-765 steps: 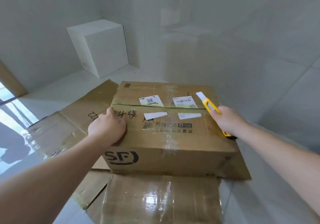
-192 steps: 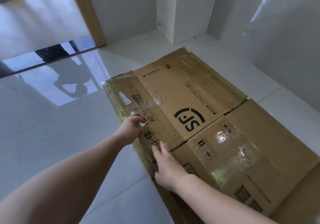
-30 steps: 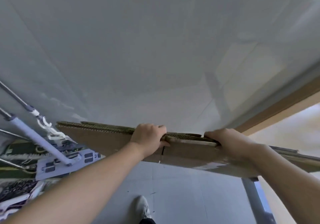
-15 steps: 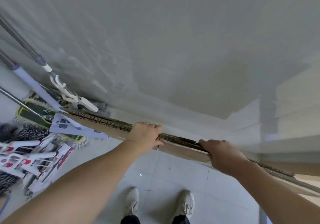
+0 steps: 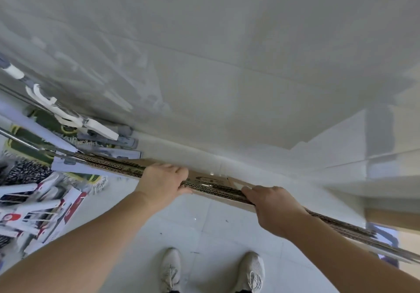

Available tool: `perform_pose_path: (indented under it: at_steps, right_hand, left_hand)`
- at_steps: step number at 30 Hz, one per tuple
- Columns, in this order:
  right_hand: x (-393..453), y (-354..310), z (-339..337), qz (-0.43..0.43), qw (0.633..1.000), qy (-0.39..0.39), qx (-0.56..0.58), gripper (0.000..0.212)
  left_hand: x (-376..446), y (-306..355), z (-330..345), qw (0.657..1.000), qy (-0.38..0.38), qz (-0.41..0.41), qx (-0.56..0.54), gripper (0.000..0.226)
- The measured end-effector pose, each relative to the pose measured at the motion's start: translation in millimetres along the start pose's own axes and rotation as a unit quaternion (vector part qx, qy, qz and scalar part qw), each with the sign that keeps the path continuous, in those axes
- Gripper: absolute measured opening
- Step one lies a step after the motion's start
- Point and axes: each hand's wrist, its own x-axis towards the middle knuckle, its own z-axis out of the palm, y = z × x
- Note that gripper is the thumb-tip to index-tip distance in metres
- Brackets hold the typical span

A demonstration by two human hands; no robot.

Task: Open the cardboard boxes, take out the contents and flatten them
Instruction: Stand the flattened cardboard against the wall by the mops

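A stack of flattened brown cardboard boxes [image 5: 213,187] stands on edge, seen from above as a long thin band running from the left down to the right, close to the white tiled wall. My left hand [image 5: 162,182] grips its top edge left of the middle, fingers curled over the far side. My right hand [image 5: 272,206] grips the same edge further right. The stack's faces are mostly hidden; only the corrugated edges show.
Mops and cleaning tools with long poles [image 5: 54,131] lean and lie in a heap at the left. The white tiled wall [image 5: 227,65] rises just behind the cardboard. My two light shoes [image 5: 211,270] stand on the white floor tiles below.
The view has tilted down and both hands have carried the upright cardboard stack nearer the wall's base. Both shoes now show fully. The grip is unchanged.
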Motion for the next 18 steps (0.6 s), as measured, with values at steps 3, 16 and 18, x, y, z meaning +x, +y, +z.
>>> perform_pose_path:
  at_steps: [3, 16, 18]
  right_hand:
    - [27, 9, -8, 0.013, 1.0, 0.012, -0.013, 0.049]
    - [145, 57, 5, 0.061, 0.99, 0.084, -0.098, 0.057]
    - [153, 62, 3, 0.092, 0.986, 0.114, -0.073, 0.056]
  left_hand:
    - [25, -19, 0, 1.0, 0.017, 0.007, 0.008, 0.057]
    - [119, -66, 67, 0.997, -0.019, -0.063, 0.041, 0.046]
    - [130, -71, 72, 0.997, 0.032, -0.07, 0.021, 0.045]
